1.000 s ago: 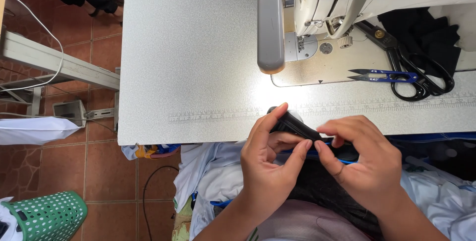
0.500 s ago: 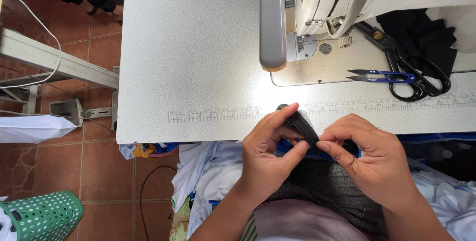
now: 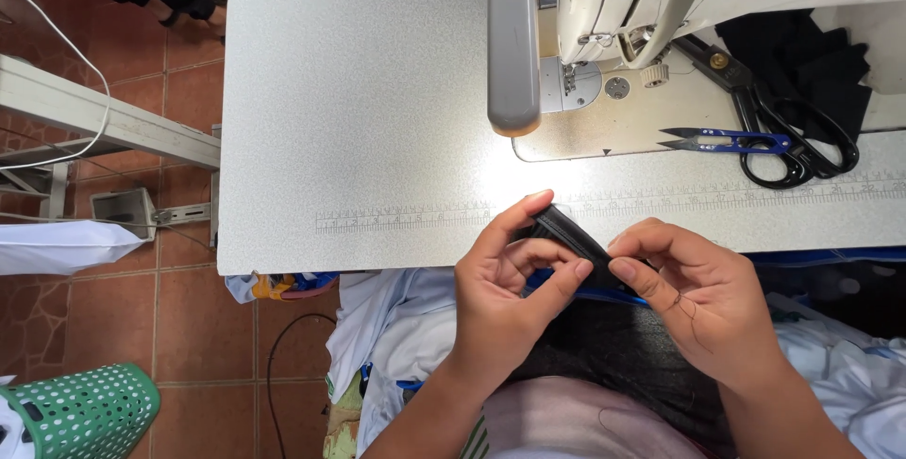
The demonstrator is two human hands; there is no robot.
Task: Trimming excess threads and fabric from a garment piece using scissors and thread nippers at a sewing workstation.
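**Folding a dark strip at the sewing machine's front edge**

Both hands have edged a little right and lower since a second ago, keeping the dark fabric strip (image 3: 571, 237) pinched. Left hand (image 3: 505, 299) and right hand (image 3: 703, 294) are each clamped on it, just in front of the sewing machine (image 3: 642, 6), at the surface (image 3: 359, 91) edge. Nothing lies under the needle yet, so I'd judge stitching is still ahead. Far left of the machine, a green basket (image 3: 80, 417) shows its rim; its contents cannot be made out.
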